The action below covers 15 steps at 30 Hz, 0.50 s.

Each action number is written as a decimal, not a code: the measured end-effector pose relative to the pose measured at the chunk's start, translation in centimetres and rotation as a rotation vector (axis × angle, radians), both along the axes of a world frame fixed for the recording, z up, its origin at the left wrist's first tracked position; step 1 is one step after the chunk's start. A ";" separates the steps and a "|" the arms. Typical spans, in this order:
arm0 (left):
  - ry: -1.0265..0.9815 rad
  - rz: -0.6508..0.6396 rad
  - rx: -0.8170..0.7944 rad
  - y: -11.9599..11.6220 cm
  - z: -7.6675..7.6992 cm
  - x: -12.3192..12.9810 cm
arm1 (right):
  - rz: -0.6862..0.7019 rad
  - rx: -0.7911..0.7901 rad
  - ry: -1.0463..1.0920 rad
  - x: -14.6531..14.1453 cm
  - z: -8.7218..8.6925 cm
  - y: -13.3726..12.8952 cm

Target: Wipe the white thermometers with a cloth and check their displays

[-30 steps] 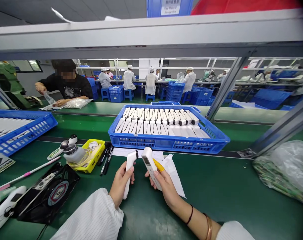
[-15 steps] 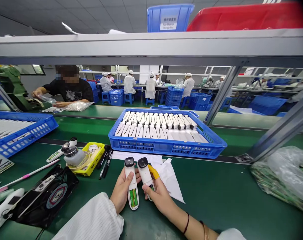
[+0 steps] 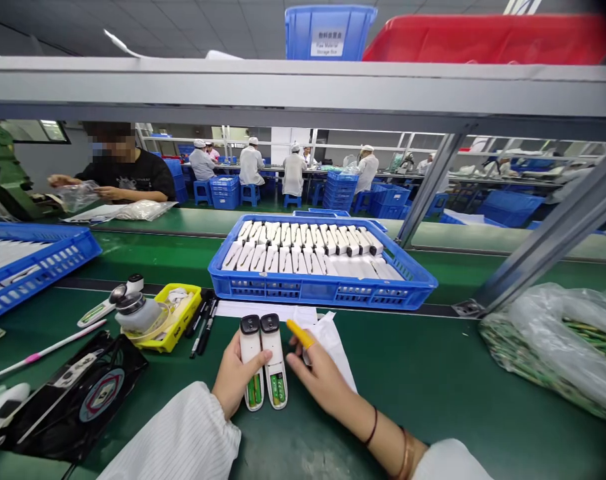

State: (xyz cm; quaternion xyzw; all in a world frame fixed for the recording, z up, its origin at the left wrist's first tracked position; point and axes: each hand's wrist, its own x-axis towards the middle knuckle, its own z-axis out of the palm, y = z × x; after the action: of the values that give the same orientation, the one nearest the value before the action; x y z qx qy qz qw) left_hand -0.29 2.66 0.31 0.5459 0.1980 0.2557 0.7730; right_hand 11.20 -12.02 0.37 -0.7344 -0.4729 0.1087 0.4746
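Note:
Two slim white handheld devices stand side by side in my left hand (image 3: 233, 373). Its thumb lies across the left device (image 3: 251, 347) and reaches the right device (image 3: 274, 350). Both have black heads, and their open battery compartments show green batteries (image 3: 278, 388). Just to the right, my right hand (image 3: 323, 377) is apart from the devices, thumb and fingers spread. A yellow finger cot (image 3: 299, 333) covers one of its fingertips. Behind that hand lies a white sheet (image 3: 335, 343), and the curled fingers are partly hidden.
Beyond my hands, a blue crate (image 3: 303, 292) holds rows of white devices. To the left are black pens (image 3: 206, 327), a yellow tray (image 3: 191, 320), a metal-topped bottle (image 3: 137, 313) and a black pouch (image 3: 83, 400). A plastic bag (image 3: 547, 353) lies right. A person (image 3: 133, 170) handles plastic across the bench.
The right device has passed from my right hand into my left, beside the other one. My right hand has let go and opened. The camera view has shifted slightly.

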 end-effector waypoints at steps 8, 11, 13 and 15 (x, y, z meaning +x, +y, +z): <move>0.027 -0.030 -0.019 0.3 0.5 -0.1 | -0.250 -0.214 -0.295 2.9 -0.3 -2.1; 0.020 -0.048 -0.029 0.2 0.3 -0.1 | -0.239 -0.173 -0.306 2.8 1.4 -1.0; 0.013 -0.068 -0.036 0.0 0.2 0.0 | -0.213 -0.092 -0.299 2.6 3.5 0.3; -0.001 -0.086 -0.040 -0.3 0.1 0.2 | -0.133 -0.007 -0.273 2.2 5.4 1.7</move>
State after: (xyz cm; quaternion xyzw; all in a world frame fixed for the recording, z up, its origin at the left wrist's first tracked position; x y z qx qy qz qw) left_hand -0.14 2.38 0.36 0.5382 0.1790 0.2185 0.7941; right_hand 13.39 -10.28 5.79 -0.7737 -0.4828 -0.0223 0.4096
